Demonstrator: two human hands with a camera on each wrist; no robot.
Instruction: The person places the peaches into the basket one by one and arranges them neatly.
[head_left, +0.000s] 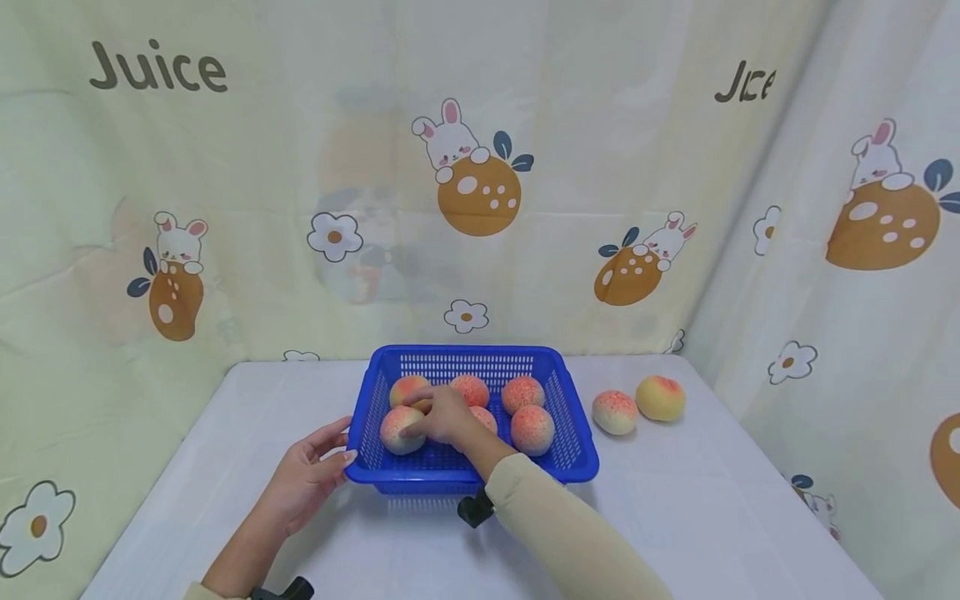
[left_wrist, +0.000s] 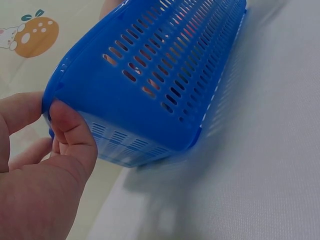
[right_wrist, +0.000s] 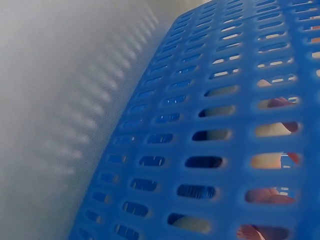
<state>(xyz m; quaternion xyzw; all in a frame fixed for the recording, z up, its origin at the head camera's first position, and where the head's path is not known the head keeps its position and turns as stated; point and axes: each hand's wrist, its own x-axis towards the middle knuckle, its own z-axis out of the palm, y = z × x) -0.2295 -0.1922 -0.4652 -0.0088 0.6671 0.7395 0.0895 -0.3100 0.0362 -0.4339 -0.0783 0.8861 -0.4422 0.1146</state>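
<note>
A blue slotted plastic basket (head_left: 468, 477) stands on the white table and holds several pink-and-cream peaches. At its left front corner my left hand (head_left: 306, 475) pinches the rim; in the left wrist view the thumb (left_wrist: 70, 120) and fingers lie on either side of that rim. My right hand (head_left: 444, 417) reaches over the front wall into the basket, its fingers and thumb around the front-left peach (head_left: 397, 432). Just behind it lies a yellower peach (head_left: 408, 387), partly covered by the fingers. In the right wrist view the basket's slotted wall (right_wrist: 190, 110) hides most of that hand.
To the right of the basket, a speckled peach (head_left: 615, 414) and a yellow one with a red blush (head_left: 662, 398) lie on the white tabletop (head_left: 675, 500). A printed curtain (head_left: 555, 275) hangs behind the table and along its sides.
</note>
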